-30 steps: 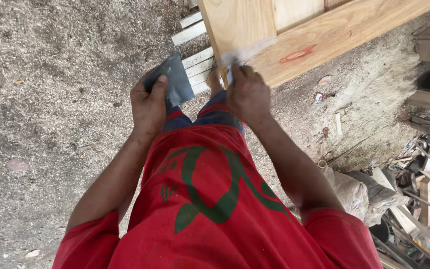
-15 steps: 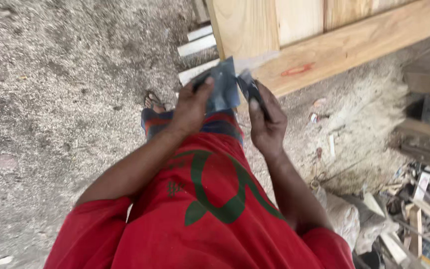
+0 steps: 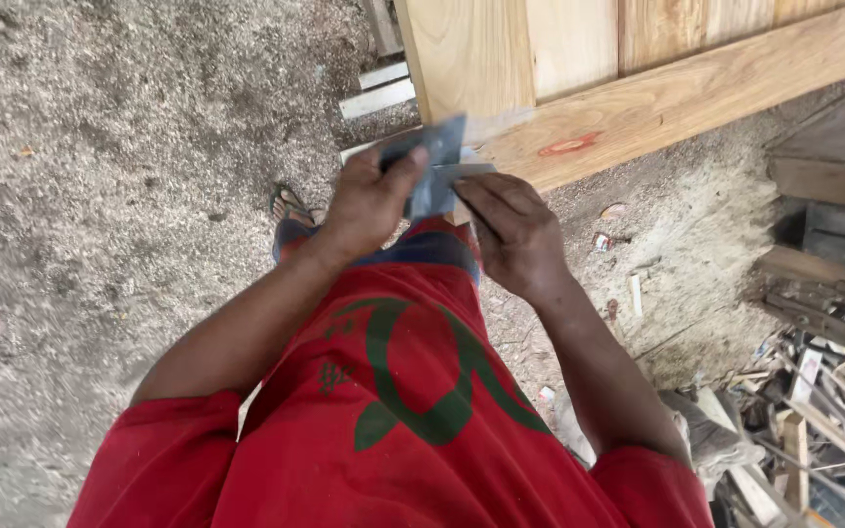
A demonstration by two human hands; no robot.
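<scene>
Grey sheet (image 3: 434, 161) pinched in left hand (image 3: 369, 205); right hand (image 3: 512, 230) grips small blade (image 3: 462, 171) against it.

Sawdust-covered ground (image 3: 119, 196), pale wooden frame (image 3: 657, 98), scrap-wood pile (image 3: 823, 391) at right.

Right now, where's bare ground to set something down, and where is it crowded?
Free: the sawdust-covered ground left of the left hand, bordered by the pale wooden frame. Crowded: the scrap wood pile at lower right. Both hands, the right hand included, hold a grey flat sheet against the frame corner.
</scene>
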